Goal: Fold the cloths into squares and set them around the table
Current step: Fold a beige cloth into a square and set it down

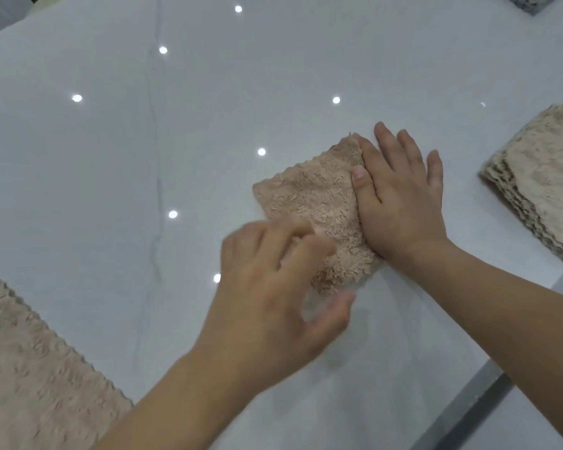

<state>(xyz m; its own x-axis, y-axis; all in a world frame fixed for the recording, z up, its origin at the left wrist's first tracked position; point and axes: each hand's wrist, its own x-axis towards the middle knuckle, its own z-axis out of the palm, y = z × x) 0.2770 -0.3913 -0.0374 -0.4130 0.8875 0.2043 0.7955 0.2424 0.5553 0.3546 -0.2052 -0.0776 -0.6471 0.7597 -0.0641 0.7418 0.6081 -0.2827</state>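
Seen from the head view, the folded cloth (pixel 309 209) lies on the white table (pixel 111 141) just right of centre, with the right hand (pixel 400 196) pressing flat, fingers spread, on its 3 o'clock edge. The left hand (pixel 273 287) hovers blurred at 7 o'clock, fingers loosely curled, gripping nothing. Lifting the pressing palm early could let the plush layers spring apart. The cloth looks beige, fluffy, scallop-edged and roughly square.

**White table under spot lights**

A glossy white table (pixel 111 190) fills nearly the whole view. Small round reflections of ceiling lights (pixel 76 98) dot its surface, and a faint grey vein (pixel 153 125) runs down its left half. Past the table's near right edge lies a grey floor strip (pixel 488 404). Beyond its far right corner sits a speckled object (pixel 530 3), too cropped to identify.
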